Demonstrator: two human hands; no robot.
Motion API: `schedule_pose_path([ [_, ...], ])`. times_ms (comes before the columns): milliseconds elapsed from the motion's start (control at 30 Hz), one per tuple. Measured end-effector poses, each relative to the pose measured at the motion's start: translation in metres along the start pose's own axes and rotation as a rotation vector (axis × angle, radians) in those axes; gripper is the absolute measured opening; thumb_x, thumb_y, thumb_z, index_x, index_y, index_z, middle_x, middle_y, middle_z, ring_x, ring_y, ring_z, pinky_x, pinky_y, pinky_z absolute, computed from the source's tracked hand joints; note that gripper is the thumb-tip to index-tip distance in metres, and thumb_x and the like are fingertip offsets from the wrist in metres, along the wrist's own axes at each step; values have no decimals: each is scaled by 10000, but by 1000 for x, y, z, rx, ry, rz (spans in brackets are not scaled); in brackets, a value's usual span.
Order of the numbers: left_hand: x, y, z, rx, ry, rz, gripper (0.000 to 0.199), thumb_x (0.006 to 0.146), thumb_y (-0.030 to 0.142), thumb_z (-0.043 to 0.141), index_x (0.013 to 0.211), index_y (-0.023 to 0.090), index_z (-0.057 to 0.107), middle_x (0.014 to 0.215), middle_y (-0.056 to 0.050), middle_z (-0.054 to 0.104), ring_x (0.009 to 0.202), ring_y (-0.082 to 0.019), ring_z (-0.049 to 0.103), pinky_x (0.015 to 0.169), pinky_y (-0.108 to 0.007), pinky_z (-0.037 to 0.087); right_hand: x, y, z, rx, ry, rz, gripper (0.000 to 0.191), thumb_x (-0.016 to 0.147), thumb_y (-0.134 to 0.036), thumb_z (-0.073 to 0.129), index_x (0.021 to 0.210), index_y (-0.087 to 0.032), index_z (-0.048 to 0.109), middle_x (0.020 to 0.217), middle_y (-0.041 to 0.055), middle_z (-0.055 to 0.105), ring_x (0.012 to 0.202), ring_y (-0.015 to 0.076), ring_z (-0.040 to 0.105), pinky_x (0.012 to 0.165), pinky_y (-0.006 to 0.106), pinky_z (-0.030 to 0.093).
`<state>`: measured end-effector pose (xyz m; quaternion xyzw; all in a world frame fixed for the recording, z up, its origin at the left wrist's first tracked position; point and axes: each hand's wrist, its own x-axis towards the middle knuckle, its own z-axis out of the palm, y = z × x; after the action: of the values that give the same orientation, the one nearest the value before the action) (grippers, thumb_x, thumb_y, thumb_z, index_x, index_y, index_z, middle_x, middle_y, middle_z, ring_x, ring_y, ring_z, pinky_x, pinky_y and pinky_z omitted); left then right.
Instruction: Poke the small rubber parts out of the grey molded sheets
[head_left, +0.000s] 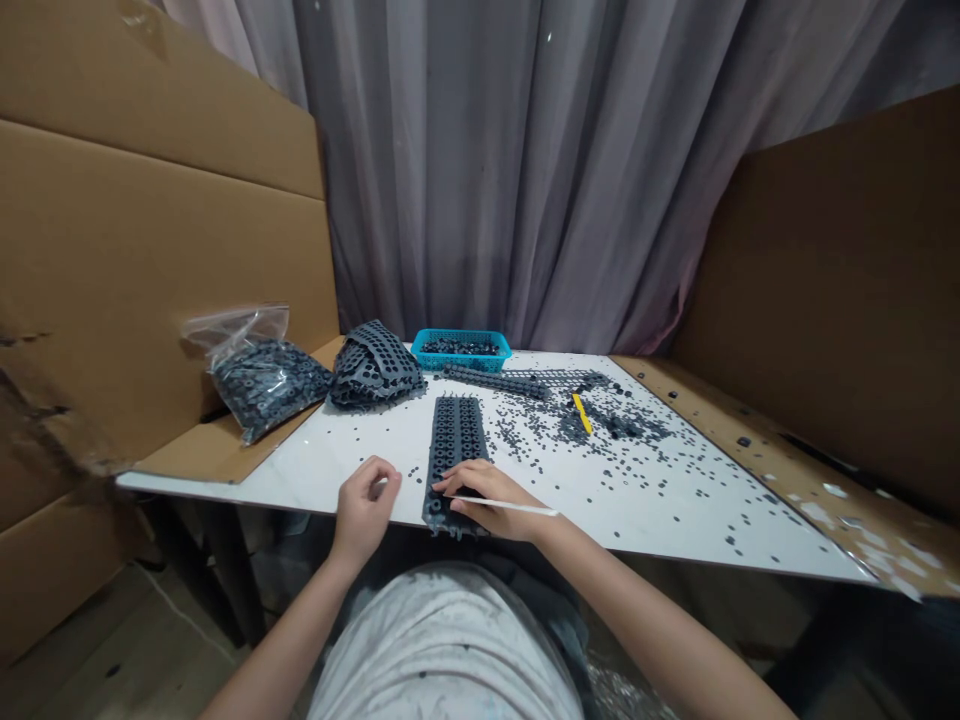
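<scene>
Right hand (489,500) gripping a thin white stick (521,508) between thumb and fingers, fingertips (450,482) resting on the near end of a grey perforated rubber strip (455,450). Stick lies low and nearly flat, a steady hold with the fingers close to its tip. Left hand (365,508) curled closed just left of the strip, apparently not touching it; cannot tell if it holds a small piece. Strip sits at the near edge of a white marble-look tabletop (675,530), long side pointing away from the person, matte, with tight rows of round holes. Beyond the strip: a folded pile of similar rubber strips (373,365), a clear zip bag of dark rubber parts (262,392) further left, and a teal plastic basket (461,350). Right of the strip: scattered small dark rubber bits (570,440) and a yellow stick (582,413).
</scene>
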<state>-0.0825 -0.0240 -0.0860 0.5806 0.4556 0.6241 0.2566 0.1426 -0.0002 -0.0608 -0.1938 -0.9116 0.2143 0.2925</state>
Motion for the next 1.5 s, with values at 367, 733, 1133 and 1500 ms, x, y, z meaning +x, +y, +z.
schedule_pose_path([
  [367, 16, -6, -21, -410, 120, -138, 753, 796, 769, 205, 974, 191, 653, 862, -82, 646, 756, -198, 586, 677, -324, 489, -1, 0, 2, 27, 14, 100, 409, 967, -479, 323, 1085, -152, 539, 1157, 141, 612, 1056, 210, 561, 915, 367, 454],
  [733, -6, 5, 2, 561, -487, 418, 124, 807, 282, 632, 918, 254, 679, 928, -46, 625, 891, -224, 531, 794, -351, 414, -2, 2, 3, 54, 21, 141, 459, 953, -531, 306, 1101, -163, 537, 1121, 126, 625, 1037, 216, 588, 893, 359, 464],
  [1133, -6, 9, -2, 496, -548, 472, 89, 848, 222, 598, 762, 215, 622, 872, -23, 627, 866, -190, 538, 776, -319, 414, 3, 9, 5, 76, 160, 223, 424, 939, -543, 342, 1001, -172, 537, 1126, 131, 620, 1010, 213, 603, 860, 343, 473],
  [1500, -8, 7, 0, 431, -515, 498, 80, 813, 169, 617, 752, 221, 618, 898, -12, 685, 871, -182, 570, 782, -319, 445, -1, 4, 4, 139, 88, 209, 316, 924, -491, 447, 948, -205, 579, 1109, 107, 659, 1038, 225, 600, 889, 380, 464],
])
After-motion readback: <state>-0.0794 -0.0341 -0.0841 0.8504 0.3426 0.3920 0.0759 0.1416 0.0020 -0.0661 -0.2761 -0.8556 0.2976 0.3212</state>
